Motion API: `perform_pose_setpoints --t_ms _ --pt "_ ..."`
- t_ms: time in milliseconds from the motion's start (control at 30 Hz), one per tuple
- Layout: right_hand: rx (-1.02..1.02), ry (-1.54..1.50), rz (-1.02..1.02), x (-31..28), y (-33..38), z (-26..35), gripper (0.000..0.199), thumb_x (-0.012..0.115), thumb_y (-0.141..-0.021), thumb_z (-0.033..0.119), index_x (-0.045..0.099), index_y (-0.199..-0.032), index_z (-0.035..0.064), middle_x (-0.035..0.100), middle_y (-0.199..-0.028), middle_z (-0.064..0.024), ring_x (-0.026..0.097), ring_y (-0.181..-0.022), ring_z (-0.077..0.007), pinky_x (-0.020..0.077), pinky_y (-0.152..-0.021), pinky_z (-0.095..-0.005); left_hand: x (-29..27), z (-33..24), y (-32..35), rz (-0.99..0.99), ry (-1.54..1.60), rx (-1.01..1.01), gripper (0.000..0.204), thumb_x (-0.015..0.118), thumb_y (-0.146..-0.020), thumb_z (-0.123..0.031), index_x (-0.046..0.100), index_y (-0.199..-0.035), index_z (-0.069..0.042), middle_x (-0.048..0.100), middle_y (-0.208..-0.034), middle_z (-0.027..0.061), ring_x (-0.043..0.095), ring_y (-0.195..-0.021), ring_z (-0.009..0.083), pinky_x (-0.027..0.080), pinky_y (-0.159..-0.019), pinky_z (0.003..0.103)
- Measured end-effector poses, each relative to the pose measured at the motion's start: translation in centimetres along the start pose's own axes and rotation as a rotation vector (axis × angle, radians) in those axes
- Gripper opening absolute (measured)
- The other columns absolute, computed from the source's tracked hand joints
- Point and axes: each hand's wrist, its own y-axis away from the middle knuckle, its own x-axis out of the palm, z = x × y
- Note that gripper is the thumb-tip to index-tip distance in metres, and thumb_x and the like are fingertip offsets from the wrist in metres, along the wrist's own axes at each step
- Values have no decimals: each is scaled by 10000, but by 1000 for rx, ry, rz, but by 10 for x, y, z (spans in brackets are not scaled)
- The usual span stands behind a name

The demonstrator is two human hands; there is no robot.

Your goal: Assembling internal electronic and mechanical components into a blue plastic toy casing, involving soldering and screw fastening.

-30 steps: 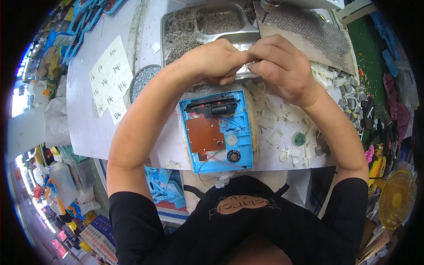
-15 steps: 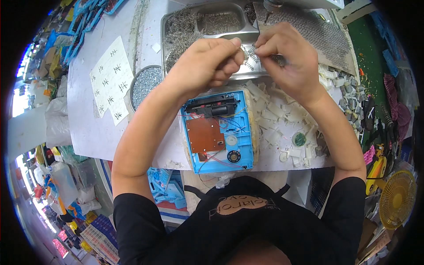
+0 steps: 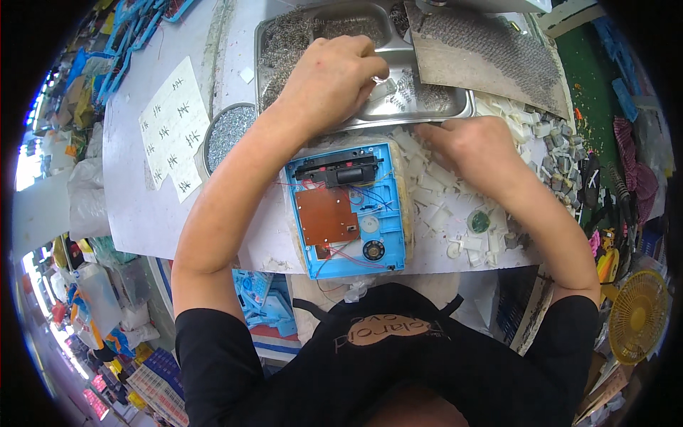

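Steel tray (image 3: 455, 107) under left hand (image 3: 327, 78), grip hidden, right hand (image 3: 473, 146) likewise

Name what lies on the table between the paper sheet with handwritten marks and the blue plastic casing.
In the head view, a round bowl of small metal bits and the person's left forearm lie between the paper sheet and blue casing.

The person wears a black short-sleeved T-shirt (image 3: 398, 370), low in the frame, with a tan oval print on the chest, and both forearms bare of rings, watch or gloves.
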Motion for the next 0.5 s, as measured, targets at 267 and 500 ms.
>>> perform_pose_setpoints --t_ms 267,500 --pt "77 96 125 8 -18 23 170 621 -813 122 724 -948 116 702 -699 -79 719 -657 -249 556 -534 -378 15 6 -7 108 -46 211 172 723 -763 -100 732 -933 -128 621 -971 48 611 -989 248 463 -889 419" --pt "169 53 155 3 -18 28 93 634 -778 106 684 -838 56 710 -714 -119 729 -680 -288 580 -578 -407 17 3 -10 134 -45 215 97 709 -800 -127 702 -892 -99 641 -1004 63 619 -987 257 465 -876 426"
